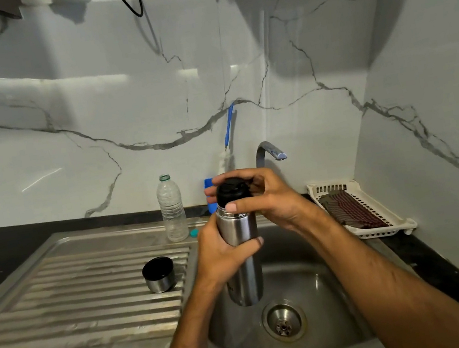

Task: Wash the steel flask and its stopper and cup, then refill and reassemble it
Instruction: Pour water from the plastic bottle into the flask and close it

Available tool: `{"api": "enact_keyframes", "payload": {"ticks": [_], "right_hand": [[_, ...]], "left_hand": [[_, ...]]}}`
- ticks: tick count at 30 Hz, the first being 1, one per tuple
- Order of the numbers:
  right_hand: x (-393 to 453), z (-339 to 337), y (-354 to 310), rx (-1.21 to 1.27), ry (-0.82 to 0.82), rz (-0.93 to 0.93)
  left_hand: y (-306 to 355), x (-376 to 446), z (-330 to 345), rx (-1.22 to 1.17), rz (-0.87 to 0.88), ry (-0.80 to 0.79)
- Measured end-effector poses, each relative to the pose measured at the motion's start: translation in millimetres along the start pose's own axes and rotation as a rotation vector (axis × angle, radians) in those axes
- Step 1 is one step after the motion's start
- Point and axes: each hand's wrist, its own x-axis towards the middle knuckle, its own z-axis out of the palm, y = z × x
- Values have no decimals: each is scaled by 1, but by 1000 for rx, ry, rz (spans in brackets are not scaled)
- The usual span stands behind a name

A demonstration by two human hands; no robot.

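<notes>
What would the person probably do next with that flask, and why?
Probably twist the black stopper. The right hand curls over it while the left hand grips the steel flask above the sink. Whether on or off, I can't tell.

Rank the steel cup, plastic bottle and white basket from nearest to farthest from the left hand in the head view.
From the left hand:
1. Steel cup, on the drainboard to its left.
2. Plastic bottle, standing behind by the wall.
3. White basket, across the sink on the right counter.
</notes>
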Motion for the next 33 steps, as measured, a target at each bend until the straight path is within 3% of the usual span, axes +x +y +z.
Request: {"api": "enact_keyframes", "payload": {"ticks": [5, 7, 9, 12, 14, 16, 19, 21, 23, 28, 30, 33], "right_hand": [[-1, 19, 13, -129, 332, -62], [-2, 23, 14, -187, 393, -81], [-1, 17, 8, -181, 339, -45], [-2, 5, -5, -71, 28, 40], [-1, 5, -8, -50, -69, 60], [2, 11, -7, -93, 30, 42], [4, 26, 4, -258, 345, -12], [2, 31, 10, -281, 437, -31], [2, 25, 7, -244, 349, 7], [2, 7, -9, -27, -115, 71], [5, 13, -8, -15, -52, 54], [11, 26, 0, -185, 242, 16]], "left_hand": [[6, -2, 8, 6, -3, 53], [4, -2, 10, 19, -1, 82], [3, 0, 6, 14, -2, 44], [3, 1, -1, -11, 0, -108], [2, 1, -2, -44, -13, -157], [3, 1, 1, -61, -32, -131], [8, -2, 10, -24, -18, -28], [8, -2, 12, 6, -17, 13], [2, 0, 9, 18, -13, -15], [6, 1, -4, -86, 8, -177], [6, 1, -1, -115, -19, -162], [5, 1, 7, -86, -57, -72]]}}
